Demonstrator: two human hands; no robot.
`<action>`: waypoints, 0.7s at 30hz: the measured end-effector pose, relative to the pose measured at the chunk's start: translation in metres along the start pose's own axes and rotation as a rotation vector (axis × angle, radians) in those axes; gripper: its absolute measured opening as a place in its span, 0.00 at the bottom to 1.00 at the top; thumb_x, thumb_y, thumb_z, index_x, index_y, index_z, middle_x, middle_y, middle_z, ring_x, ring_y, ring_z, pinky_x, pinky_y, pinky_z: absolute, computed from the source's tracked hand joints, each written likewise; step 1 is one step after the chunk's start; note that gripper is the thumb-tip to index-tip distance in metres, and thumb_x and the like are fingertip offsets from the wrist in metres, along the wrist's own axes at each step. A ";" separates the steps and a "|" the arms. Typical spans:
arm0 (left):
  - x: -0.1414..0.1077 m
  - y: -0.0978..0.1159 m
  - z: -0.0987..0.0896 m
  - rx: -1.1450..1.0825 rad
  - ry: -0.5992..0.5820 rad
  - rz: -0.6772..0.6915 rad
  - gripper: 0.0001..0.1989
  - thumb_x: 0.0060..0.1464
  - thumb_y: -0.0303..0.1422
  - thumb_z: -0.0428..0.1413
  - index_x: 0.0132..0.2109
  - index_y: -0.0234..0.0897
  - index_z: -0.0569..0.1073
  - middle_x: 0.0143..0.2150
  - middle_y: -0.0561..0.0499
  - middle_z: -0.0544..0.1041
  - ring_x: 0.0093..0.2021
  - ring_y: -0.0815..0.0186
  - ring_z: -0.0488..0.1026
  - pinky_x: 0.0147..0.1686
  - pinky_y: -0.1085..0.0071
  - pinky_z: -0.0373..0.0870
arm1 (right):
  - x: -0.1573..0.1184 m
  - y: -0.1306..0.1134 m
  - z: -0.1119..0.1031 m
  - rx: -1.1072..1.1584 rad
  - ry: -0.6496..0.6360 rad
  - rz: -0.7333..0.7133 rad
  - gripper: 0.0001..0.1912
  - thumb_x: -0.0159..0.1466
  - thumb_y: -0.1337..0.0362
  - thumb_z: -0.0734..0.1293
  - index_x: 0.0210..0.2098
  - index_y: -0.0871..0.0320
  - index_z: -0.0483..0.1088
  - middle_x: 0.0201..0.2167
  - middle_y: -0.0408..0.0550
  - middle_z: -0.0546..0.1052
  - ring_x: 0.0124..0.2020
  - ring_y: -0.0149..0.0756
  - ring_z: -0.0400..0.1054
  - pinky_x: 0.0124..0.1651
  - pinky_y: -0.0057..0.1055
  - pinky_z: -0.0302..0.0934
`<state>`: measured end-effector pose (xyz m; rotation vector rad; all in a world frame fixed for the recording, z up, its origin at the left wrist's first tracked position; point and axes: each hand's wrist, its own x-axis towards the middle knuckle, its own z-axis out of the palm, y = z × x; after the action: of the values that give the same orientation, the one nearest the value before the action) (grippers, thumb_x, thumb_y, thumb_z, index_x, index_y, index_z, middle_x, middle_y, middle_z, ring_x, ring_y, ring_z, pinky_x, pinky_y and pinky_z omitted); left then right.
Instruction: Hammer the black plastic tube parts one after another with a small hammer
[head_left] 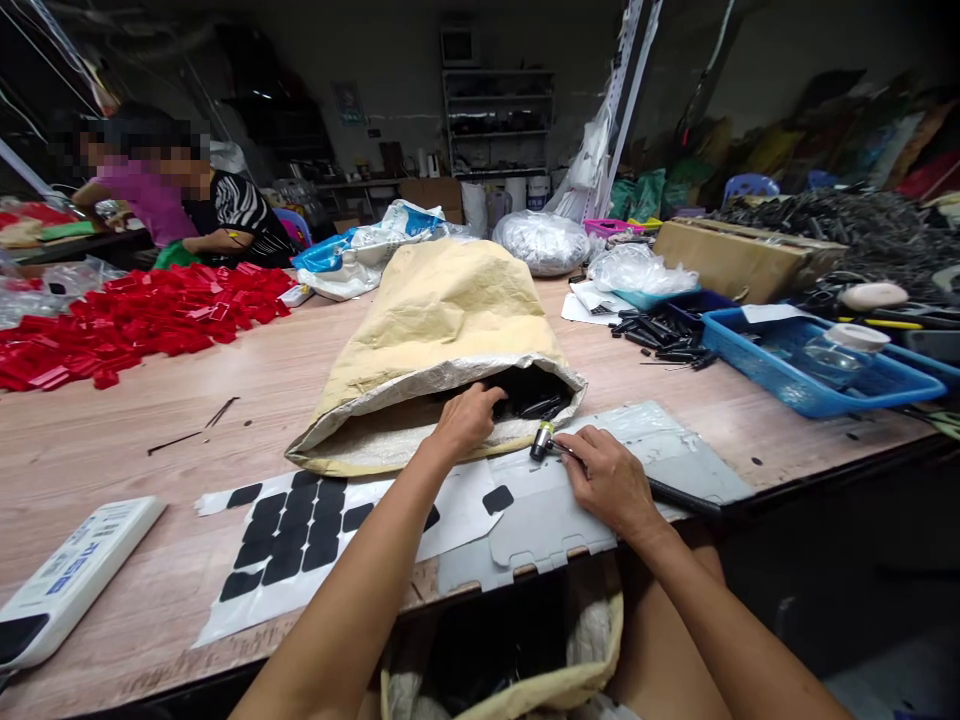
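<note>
A large yellow sack [465, 310] lies on the table with its mouth facing me, and black parts [541, 405] show inside. My left hand [469, 418] is at that mouth, fingers bent over the black parts; whether it grips one is hidden. On the grey board [660, 445], my right hand [607, 478] is closed around a small hammer [541, 441], whose head points left and whose black handle runs to the right. A white sheet with black rounded-square stickers [296, 525] lies under and beside my left forearm.
A second open sack [540, 690] is below the table edge at my lap. Red parts [150, 320] are heaped on the left, near a white power strip [79, 575]. A blue tray [806, 370] and loose black parts [664, 335] lie right. Two people sit back left.
</note>
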<state>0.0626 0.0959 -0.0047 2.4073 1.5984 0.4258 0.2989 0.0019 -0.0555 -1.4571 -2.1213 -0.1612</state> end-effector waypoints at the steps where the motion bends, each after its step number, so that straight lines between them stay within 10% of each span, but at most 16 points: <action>1: 0.005 -0.001 0.003 0.021 -0.026 0.013 0.25 0.56 0.22 0.53 0.57 0.49 0.76 0.47 0.46 0.75 0.46 0.57 0.75 0.43 0.67 0.68 | 0.000 0.000 0.000 -0.001 -0.002 0.002 0.14 0.67 0.67 0.62 0.50 0.53 0.73 0.38 0.49 0.75 0.43 0.42 0.66 0.45 0.36 0.59; 15: -0.051 0.021 -0.021 0.029 0.019 0.209 0.07 0.59 0.33 0.60 0.43 0.42 0.71 0.40 0.49 0.78 0.41 0.57 0.67 0.40 0.65 0.60 | 0.000 -0.002 -0.001 -0.012 -0.023 0.020 0.14 0.68 0.66 0.62 0.50 0.54 0.74 0.38 0.48 0.74 0.43 0.42 0.66 0.46 0.36 0.59; 21: -0.096 0.010 0.002 -0.219 -0.018 0.142 0.06 0.60 0.32 0.59 0.43 0.41 0.71 0.41 0.50 0.75 0.44 0.58 0.69 0.42 0.66 0.63 | -0.001 0.000 -0.001 -0.002 -0.003 0.036 0.15 0.66 0.68 0.63 0.51 0.53 0.74 0.39 0.47 0.75 0.44 0.40 0.67 0.46 0.35 0.59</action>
<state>0.0371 0.0034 -0.0149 2.3566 1.3029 0.5704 0.2994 0.0004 -0.0558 -1.4961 -2.0965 -0.1481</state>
